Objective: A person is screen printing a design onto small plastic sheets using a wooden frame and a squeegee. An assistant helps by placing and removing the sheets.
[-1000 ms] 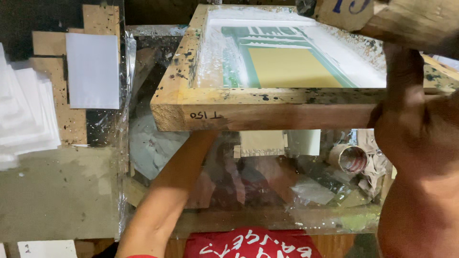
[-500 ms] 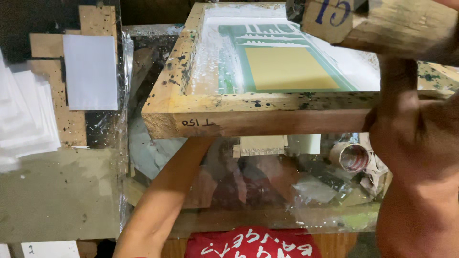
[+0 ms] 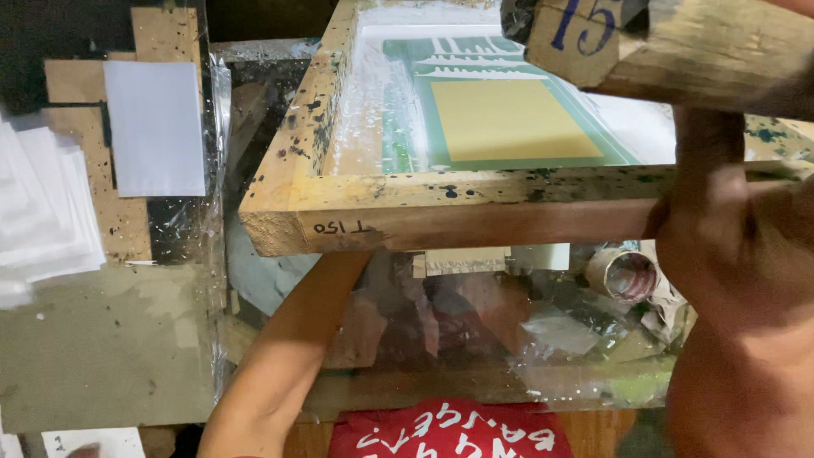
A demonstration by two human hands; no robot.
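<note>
**Two hands at a raised screen frame**

The right hand (image 3: 721,242) appears clenched on the right end of the wooden screen frame (image 3: 475,216), at its near rail, holding it tilted up off the bed. Its fingers are hidden. The left forearm (image 3: 288,356) reaches under that rail; the left hand is out of sight, so I cannot tell its grip. A wooden squeegee block (image 3: 704,51) hangs over the green and yellow mesh (image 3: 509,119). The step looks like work on the bed beneath the lifted screen. Any next move calls for a steady frame while the arm is under it. A white sheet (image 3: 157,127) and a paper stack (image 3: 42,203) lie to the left.
</note>
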